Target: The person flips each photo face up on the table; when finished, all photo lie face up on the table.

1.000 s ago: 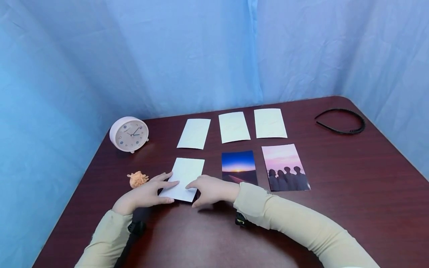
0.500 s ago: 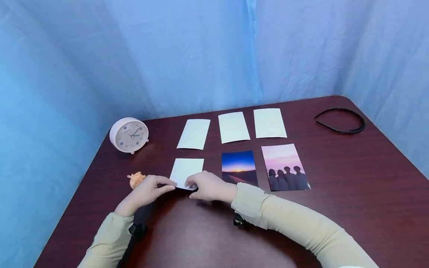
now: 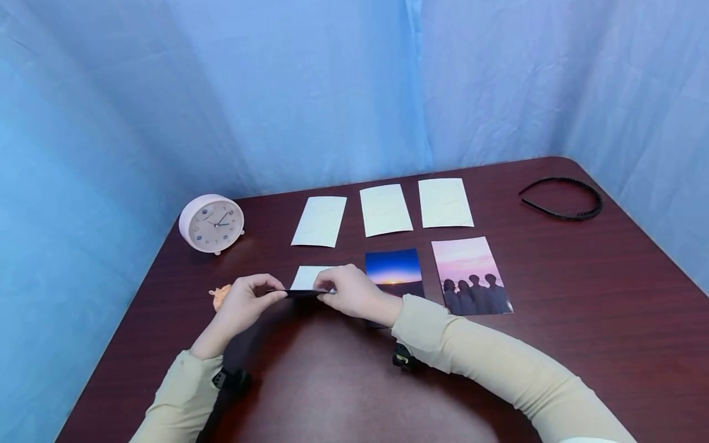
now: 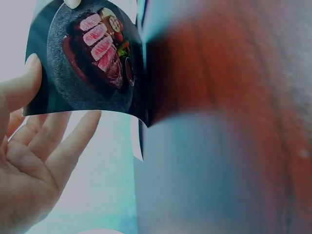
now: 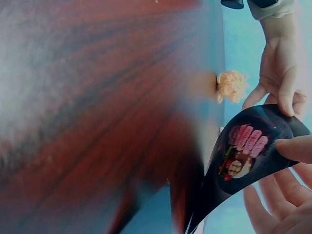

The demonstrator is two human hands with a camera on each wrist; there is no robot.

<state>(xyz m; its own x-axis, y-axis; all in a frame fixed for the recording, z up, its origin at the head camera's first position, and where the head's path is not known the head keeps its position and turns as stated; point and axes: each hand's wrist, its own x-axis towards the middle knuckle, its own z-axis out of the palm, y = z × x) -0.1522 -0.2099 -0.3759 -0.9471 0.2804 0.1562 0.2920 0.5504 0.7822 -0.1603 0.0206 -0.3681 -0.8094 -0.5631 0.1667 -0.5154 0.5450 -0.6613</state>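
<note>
A photo print (image 4: 100, 58) of sliced meat on a dark round plate is bent and raised from the table at its near edge. Its white back (image 3: 306, 279) shows foreshortened in the head view. My left hand (image 3: 244, 304) pinches the near left corner between thumb and fingers. At the near right corner, my right hand (image 3: 357, 292) pinches the same print, its thumb on the picture side in the right wrist view. Right of it lie a sunset road photo (image 3: 393, 267), partly behind the right hand, and a photo of silhouetted people (image 3: 471, 271).
Three white cards, a left one (image 3: 319, 221), a middle one (image 3: 386, 210) and a right one (image 3: 445, 203), form a back row. A round alarm clock (image 3: 213, 223), a peach yarn-like bundle (image 3: 220, 296) and a black headband (image 3: 565, 198) also stand or lie on the dark table (image 3: 581, 277).
The near edge of the print, flat a second ago with the white side up, has risen. Both hands have moved forward and up with it and now pinch its corners.
</note>
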